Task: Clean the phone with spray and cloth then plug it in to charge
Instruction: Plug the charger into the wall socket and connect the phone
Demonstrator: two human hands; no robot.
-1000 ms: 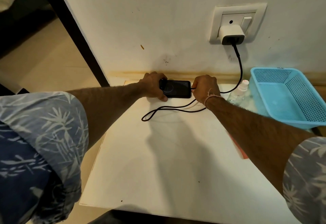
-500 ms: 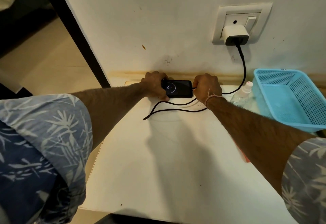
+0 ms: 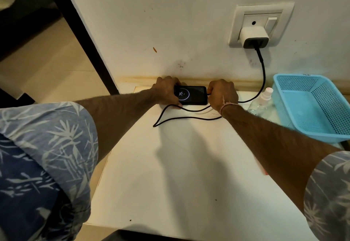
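Observation:
A black phone [image 3: 195,95] lies flat at the far edge of the white table [image 3: 170,174], close to the wall. Its screen is lit with a ring and the figure 75. My left hand [image 3: 166,92] grips the phone's left end. My right hand [image 3: 222,93] is curled at the phone's right end, where the black cable [image 3: 262,74] meets it; the plug itself is hidden by my fingers. The cable loops on the table and runs up to a white charger [image 3: 253,37] in the wall socket [image 3: 261,25]. A clear spray bottle [image 3: 263,100] stands right of my right hand.
A light blue plastic basket [image 3: 310,106] sits at the table's right edge, beside the spray bottle. A red-edged flat thing [image 3: 262,169] peeks out under my right forearm. A dark door frame [image 3: 85,38] and the floor lie to the left.
The phone's screen has lit up with a ring and the figure 75. Both hands have stayed at the phone's ends, and the cable loop has shifted slightly.

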